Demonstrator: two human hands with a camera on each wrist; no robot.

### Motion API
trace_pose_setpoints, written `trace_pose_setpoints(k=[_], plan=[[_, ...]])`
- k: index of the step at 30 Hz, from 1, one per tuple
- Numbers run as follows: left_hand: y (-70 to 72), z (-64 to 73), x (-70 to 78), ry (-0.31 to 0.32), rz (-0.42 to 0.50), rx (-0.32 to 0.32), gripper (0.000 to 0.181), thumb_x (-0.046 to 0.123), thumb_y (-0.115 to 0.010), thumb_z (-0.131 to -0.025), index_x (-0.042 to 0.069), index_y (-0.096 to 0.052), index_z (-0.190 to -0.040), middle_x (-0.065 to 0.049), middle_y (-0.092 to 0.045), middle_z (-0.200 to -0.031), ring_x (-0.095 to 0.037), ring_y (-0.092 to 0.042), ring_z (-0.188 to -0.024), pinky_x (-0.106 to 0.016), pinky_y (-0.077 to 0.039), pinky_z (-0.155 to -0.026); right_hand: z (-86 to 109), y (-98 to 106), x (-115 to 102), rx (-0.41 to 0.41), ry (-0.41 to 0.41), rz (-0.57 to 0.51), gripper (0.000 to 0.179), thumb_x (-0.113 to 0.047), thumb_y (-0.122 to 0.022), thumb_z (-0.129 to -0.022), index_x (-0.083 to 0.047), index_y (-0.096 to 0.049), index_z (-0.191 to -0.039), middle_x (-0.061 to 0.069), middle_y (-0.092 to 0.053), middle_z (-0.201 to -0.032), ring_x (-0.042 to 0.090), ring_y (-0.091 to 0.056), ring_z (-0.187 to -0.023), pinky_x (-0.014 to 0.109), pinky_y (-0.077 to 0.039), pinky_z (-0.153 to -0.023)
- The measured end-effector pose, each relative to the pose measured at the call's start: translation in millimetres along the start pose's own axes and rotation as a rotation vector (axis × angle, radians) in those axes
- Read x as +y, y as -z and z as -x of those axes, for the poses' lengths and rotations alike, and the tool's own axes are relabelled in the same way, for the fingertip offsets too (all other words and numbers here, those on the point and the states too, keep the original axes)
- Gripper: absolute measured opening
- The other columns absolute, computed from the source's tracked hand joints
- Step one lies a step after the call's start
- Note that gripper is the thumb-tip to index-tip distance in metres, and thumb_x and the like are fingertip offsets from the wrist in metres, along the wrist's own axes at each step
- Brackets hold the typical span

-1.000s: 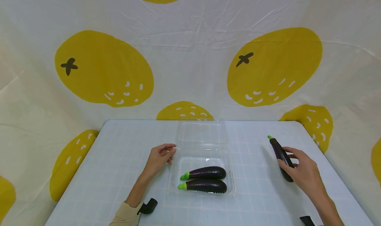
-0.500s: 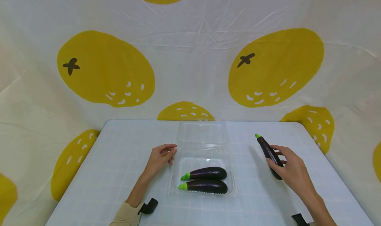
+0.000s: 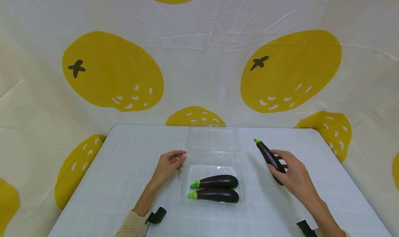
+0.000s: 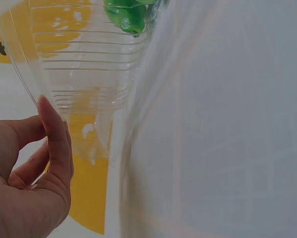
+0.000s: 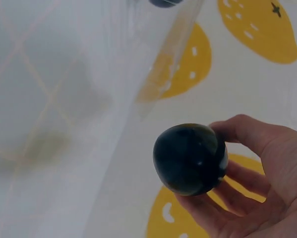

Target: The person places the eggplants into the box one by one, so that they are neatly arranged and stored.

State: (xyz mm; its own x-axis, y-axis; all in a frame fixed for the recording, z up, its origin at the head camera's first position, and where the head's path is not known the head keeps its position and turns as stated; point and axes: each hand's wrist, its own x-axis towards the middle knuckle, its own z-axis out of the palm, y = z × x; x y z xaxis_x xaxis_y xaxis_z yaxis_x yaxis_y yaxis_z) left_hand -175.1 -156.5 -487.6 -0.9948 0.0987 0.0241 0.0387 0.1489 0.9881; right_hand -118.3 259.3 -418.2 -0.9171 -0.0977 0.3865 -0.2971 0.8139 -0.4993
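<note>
At far left, the pale cloth sheet [image 3: 34, 91], printed with yellow fruit, hangs past the slanting edge of the table [image 3: 134, 143], whose covering has a faint grid. A beige sleeve [image 3: 132, 225] and black mount [image 3: 157, 215] lead to the left hand [image 3: 169, 164]; its fingers bend loosely, and a fingertip touches the box's rim without closing round it. The box [image 3: 215, 169] is clear plastic with ribbed walls, its lid [image 3: 212, 140] folded back, so the tray opens upward. Inside, the upper eggplant [image 3: 218, 181] and lower eggplant [image 3: 218, 195] lie side by side, glossy, dark, green stems leftward. Beyond the box's right edge comes a strip of table, then the held eggplant [image 3: 265, 153], raised and tilted, stem up and left, blunt end smooth and round. The right hand [image 3: 294, 169] pinches it between thumb and fingers, spread only to its thickness.
</note>
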Motion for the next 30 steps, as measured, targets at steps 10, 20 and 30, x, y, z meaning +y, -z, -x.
trace_pose_setpoints(k=[10,20,30], plan=[[-0.1,-0.1,1.5,-0.007,0.007,-0.004,0.031,0.011,-0.072,-0.097,-0.007,-0.068,-0.123,-0.027,-0.067,-0.099,-0.016,-0.060,-0.058,-0.022,-0.055,-0.059,-8.9,-7.3,-17.5,-0.045,0.036,-0.023,0.051,-0.005,-0.083,-0.085,-0.006,-0.063,-0.131,0.017,-0.065,-0.124,0.031,-0.065,-0.098,0.047,-0.061,-0.076],[1.1,-1.8,0.7,-0.013,0.008,-0.009,0.032,0.013,-0.072,-0.098,-0.007,-0.068,-0.123,-0.028,-0.067,-0.100,-0.015,-0.060,-0.060,-0.022,-0.055,-0.060,-19.3,-17.6,-31.1,-0.092,0.127,-0.028,0.051,-0.006,-0.083,-0.085,-0.007,-0.063,-0.131,0.014,-0.066,-0.120,0.021,-0.061,-0.086,0.027,-0.057,-0.066],[1.5,-1.1,0.9,-0.014,0.024,-0.025,0.032,0.011,-0.072,-0.098,-0.008,-0.067,-0.123,-0.030,-0.066,-0.102,-0.015,-0.060,-0.060,-0.022,-0.055,-0.060,-27.7,-29.2,-46.6,-0.144,0.192,-0.044,0.049,-0.011,-0.084,-0.086,-0.011,-0.064,-0.131,0.008,-0.066,-0.124,0.017,-0.060,-0.084,0.027,-0.056,-0.065]])
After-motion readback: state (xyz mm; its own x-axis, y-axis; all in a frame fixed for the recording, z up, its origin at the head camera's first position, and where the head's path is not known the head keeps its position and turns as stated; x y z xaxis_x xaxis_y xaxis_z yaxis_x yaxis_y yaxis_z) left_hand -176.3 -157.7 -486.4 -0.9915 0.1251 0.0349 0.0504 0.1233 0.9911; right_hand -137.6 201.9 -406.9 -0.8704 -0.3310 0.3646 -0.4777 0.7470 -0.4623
